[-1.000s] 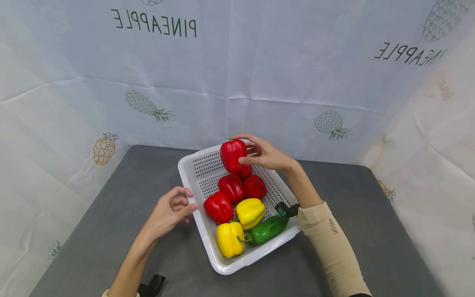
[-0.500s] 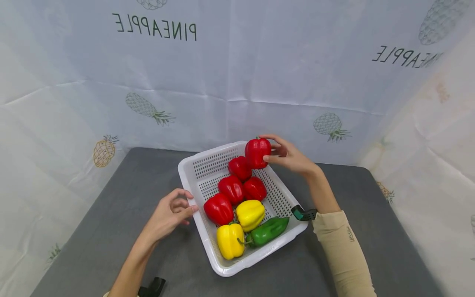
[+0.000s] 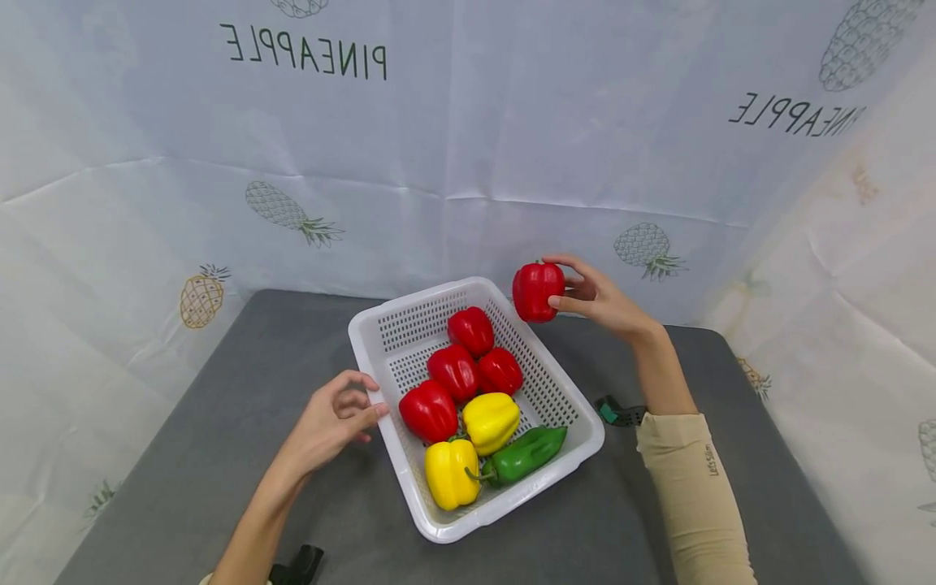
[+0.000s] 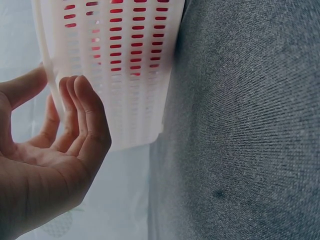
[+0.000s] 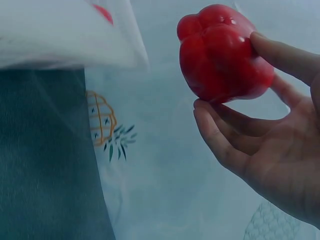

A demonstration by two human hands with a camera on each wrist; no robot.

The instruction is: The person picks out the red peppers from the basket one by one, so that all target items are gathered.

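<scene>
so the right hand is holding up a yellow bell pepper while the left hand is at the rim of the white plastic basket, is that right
Not quite: the right hand is holding up a red bell pepper, not a yellow one, as the head view shows. The left hand is indeed at the rim of the white plastic basket.

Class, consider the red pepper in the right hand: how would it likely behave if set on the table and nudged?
The red pepper would probably roll unevenly or rock, as its sides are rounded but lobed. Its glossy skin suggests it may feel slippery. It seems likely to be fairly stiff: no dent shows where the fingertips of the right hand grip it.
</scene>
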